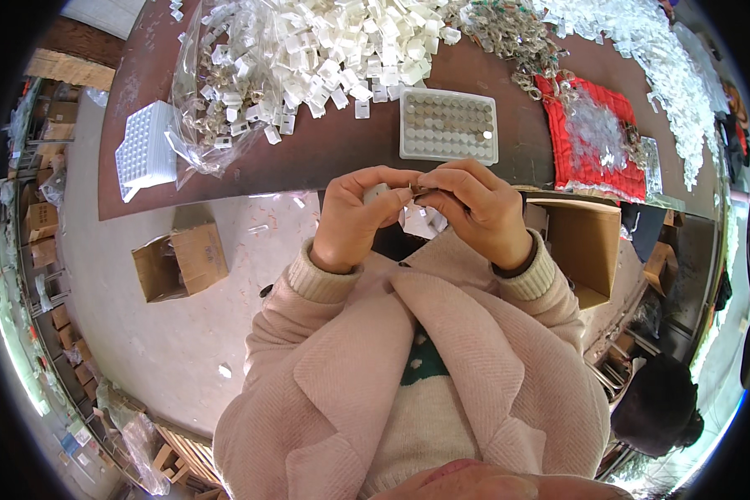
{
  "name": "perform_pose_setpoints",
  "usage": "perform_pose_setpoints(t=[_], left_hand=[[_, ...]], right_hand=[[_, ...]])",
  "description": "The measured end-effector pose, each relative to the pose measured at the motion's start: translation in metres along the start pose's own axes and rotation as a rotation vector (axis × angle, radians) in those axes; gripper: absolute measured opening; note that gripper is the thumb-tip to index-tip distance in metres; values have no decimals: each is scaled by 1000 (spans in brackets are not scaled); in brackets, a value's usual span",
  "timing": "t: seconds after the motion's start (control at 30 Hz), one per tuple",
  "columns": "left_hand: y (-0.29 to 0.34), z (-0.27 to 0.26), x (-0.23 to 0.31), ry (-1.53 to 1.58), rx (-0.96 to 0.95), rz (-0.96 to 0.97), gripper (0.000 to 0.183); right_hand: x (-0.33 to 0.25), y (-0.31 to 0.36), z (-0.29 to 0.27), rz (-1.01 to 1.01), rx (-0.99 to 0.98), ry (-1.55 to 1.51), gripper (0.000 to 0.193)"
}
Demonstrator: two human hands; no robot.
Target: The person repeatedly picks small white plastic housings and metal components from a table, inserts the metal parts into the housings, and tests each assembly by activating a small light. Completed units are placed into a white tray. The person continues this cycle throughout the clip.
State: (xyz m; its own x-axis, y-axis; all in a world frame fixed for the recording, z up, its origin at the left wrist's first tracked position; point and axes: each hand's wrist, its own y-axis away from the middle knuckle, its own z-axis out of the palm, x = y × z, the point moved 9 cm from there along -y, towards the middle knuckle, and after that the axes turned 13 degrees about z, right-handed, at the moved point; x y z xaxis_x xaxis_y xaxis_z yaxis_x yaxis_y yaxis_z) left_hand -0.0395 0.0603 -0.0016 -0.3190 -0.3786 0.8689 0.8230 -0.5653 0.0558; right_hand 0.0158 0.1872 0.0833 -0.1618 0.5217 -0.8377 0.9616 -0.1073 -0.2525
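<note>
My left hand and my right hand meet just off the near edge of the table, fingertips pinched together. Between them sits a tiny metallic-looking piece, too small and too covered by fingers to name. Something whitish shows inside the curl of my left hand; its kind is hidden. Right beyond my fingers lies a clear plastic tray with rows of round, coin-like pieces in it.
A heap of white plastic pieces spreads over the table, beside a clear bag. White perforated trays are stacked at left. Small clear parts rest on red cloth at right. Cardboard boxes stand below.
</note>
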Motion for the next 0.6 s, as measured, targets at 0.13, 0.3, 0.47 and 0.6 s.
perform_pose_setpoints(t=[0.13,0.3,0.47,0.6], left_hand=[[-3,1,4,-28,-23,-36,21],[-26,-10,41,-509,-70,240,20],[-74,-19,80,-1447,-52,719,25],[-97,-24,74,-1762,-75,765,22]], right_hand=[[-3,0,-1,-47,41,30,26],[5,1,-9,56,59,-20,18],[9,1,-15,71,99,-35,16],[12,2,-18,67,115,-25,15]])
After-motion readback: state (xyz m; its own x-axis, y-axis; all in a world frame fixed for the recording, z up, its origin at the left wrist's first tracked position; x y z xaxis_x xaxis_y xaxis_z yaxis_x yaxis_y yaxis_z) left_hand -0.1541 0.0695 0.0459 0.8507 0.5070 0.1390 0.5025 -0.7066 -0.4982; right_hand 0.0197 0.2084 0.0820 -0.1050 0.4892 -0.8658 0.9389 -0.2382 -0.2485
